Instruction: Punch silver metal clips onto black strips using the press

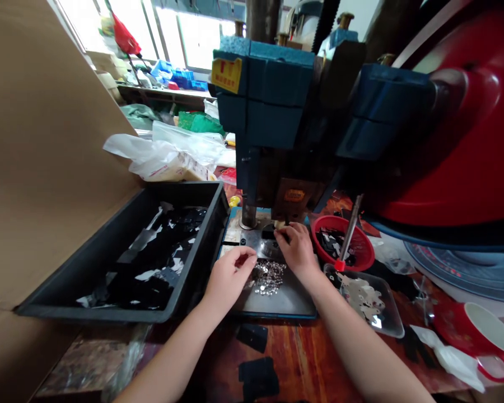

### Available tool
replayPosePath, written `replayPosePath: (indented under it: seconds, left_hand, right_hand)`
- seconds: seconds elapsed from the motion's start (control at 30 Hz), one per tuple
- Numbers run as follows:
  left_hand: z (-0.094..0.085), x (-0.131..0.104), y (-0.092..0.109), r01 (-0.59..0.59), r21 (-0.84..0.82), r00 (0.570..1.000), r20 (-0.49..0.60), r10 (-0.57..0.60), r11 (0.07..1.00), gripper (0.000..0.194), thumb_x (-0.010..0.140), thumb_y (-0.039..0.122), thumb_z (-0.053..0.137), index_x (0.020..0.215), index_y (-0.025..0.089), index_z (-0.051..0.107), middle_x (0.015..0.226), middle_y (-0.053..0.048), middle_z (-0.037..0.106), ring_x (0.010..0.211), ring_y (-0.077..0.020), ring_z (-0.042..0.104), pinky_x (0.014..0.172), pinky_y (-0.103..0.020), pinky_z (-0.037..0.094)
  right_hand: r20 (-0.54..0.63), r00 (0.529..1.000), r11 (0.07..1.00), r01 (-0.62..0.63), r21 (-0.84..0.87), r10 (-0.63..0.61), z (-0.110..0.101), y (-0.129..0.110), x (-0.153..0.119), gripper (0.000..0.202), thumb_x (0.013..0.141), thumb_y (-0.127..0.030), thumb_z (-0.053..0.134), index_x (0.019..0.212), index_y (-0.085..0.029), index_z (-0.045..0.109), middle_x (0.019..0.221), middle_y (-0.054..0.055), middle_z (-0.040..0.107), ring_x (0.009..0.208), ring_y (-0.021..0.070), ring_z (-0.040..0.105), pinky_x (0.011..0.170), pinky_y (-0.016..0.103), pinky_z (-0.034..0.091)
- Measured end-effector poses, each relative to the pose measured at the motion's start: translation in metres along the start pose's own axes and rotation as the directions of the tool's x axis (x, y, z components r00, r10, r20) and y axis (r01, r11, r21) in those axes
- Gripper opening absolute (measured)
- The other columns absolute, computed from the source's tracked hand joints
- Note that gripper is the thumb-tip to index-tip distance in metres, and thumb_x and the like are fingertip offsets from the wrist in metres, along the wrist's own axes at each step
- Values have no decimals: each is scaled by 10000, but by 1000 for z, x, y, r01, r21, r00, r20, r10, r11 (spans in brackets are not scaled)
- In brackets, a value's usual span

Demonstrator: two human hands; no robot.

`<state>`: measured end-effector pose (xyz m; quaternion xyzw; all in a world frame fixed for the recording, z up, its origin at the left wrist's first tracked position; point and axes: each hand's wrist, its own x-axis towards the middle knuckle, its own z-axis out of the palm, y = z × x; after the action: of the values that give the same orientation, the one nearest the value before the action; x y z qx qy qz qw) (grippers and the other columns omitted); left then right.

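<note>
My left hand (232,275) hovers at the left edge of a pile of small shiny metal pieces (271,277) on the press's steel plate (273,305). Its thumb and forefinger are pinched; whatever is between them is too small to make out. Under the ram of the blue press (264,95), my right hand (297,246) reaches to the die (269,230), fingers closed together at the punch tip. The fingers hide what they hold there. Two dark flat pieces (258,378) lie on the wooden table in front of the plate.
To the left stands a black tray (197,252) of dark and pale flat pieces beside a cardboard sheet (46,140). On the right are a red bowl (367,257), a clear box (397,319) of metal plates, a red mug (457,330) and the big red wheel (466,140).
</note>
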<state>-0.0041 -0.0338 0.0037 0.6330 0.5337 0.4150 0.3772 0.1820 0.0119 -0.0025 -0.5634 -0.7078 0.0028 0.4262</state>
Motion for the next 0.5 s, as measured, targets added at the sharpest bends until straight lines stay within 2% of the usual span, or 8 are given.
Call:
replayPosePath:
  seconds: [0.17, 0.27, 0.37, 0.5]
  left_hand:
    - [8, 12, -1, 17, -107, 999, -34, -21, 994, 170, 803, 337, 584, 882, 199, 645, 796, -5, 672, 704, -155, 628, 666, -267, 498]
    - [12, 21, 1, 3, -111, 998, -62, -10, 994, 165, 796, 332, 594, 879, 200, 649, 789, 2, 675, 686, -146, 620, 667, -263, 492]
    - [16, 30, 5, -9, -51, 995, -98, 4, 999, 178, 801, 346, 590, 891, 208, 657, 784, 7, 680, 675, -147, 614, 667, -269, 486]
    - [23, 41, 13, -91, 73, 986, -131, 100, 993, 182, 826, 336, 559, 901, 208, 664, 822, -1, 698, 730, -159, 626, 698, -278, 488]
  right_hand:
    - [83, 987, 990, 141, 1, -140, -11, -2, -9, 196, 891, -271, 511, 928, -231, 699, 948, 56, 660, 965, 209, 558, 888, 383, 449]
    - [119, 975, 980, 193, -46, -187, -16, -2, -11, 213, 895, -287, 506, 996, -236, 686, 1018, 56, 662, 1020, 225, 543, 946, 424, 418]
    - [131, 972, 977, 202, -59, -193, -17, -1, -14, 219, 893, -302, 518, 1031, -239, 676, 1072, 50, 659, 1071, 240, 525, 986, 455, 392]
    - [82, 987, 989, 131, 63, -136, -15, 4, -17, 244, 910, -305, 493, 1079, -221, 647, 1094, 61, 649, 1078, 214, 539, 962, 410, 437]
